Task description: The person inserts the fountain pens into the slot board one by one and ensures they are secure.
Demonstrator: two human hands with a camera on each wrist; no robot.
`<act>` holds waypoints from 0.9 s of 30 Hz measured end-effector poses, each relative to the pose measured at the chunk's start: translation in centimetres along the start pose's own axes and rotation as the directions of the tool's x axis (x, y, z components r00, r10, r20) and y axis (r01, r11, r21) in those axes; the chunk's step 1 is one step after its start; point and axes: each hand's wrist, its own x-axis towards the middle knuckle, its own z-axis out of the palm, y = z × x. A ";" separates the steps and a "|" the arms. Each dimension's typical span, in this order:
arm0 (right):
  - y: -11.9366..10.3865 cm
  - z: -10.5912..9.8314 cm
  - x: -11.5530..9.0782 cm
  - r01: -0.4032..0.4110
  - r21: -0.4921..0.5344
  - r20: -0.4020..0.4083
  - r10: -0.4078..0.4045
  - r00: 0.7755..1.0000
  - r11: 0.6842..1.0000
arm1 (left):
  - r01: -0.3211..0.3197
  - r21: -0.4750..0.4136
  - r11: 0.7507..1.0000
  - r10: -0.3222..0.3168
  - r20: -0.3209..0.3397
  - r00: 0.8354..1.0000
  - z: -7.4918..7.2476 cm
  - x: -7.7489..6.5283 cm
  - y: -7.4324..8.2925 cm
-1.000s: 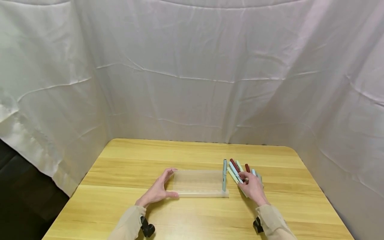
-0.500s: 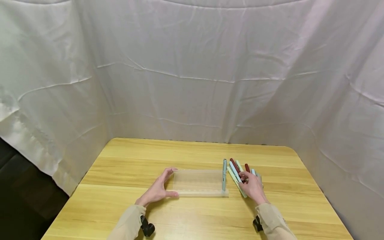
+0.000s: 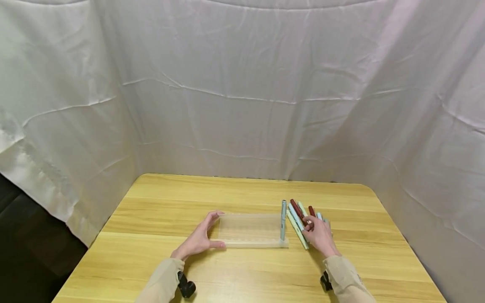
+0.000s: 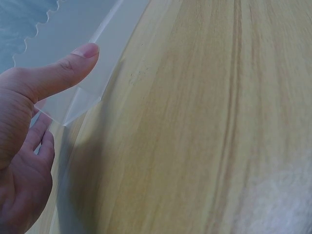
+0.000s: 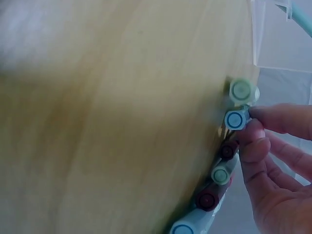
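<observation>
At the left end of a clear acrylic pen stand (image 3: pixel 250 229), my left hand (image 3: pixel 198 240) holds on, thumb along the front ledge and fingers at the back. The stand's scalloped panel (image 4: pixel 73 29) shows beyond the thumb in the left wrist view. One grey-blue pen (image 3: pixel 283 221) rests in the stand's right end. My right hand (image 3: pixel 321 235) reaches over a row of capped pens and pinches a light blue pen (image 5: pixel 235 120) near its end. Beside that lie a pale green pen (image 3: pixel 297 229) and a dark red pen (image 3: pixel 297 208).
Further right in the row are another pale green pen (image 5: pixel 221 175), a second dark red pen (image 5: pixel 207 199) and another light blue pen (image 5: pixel 184 228). They lie on a wood-grain table (image 3: pixel 242 277). Pale curtains (image 3: pixel 242 105) hang behind and at both sides.
The near end of the leftmost pale green pen has swung slightly left, and more of that pen shows. My right fingers have shifted slightly among the pens; my left hand stays on the stand.
</observation>
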 end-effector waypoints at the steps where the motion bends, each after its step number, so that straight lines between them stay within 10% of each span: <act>1: 0.0 -0.1 -0.1 -0.001 -0.002 0.011 0.001 1.000 1.000 | 0.002 -0.001 1.000 -0.002 0.000 1.000 0.0 0.0 0.0; 13: 0.1 -1.6 -0.7 0.006 -0.013 0.129 -0.005 0.992 1.000 | 0.021 -0.006 1.000 -0.021 -0.002 1.000 0.0 0.1 0.2; 27: 0.0 -0.2 1.3 0.006 0.003 0.034 -0.006 0.999 1.000 | -0.003 0.007 1.000 0.003 -0.001 1.000 0.0 0.0 -0.1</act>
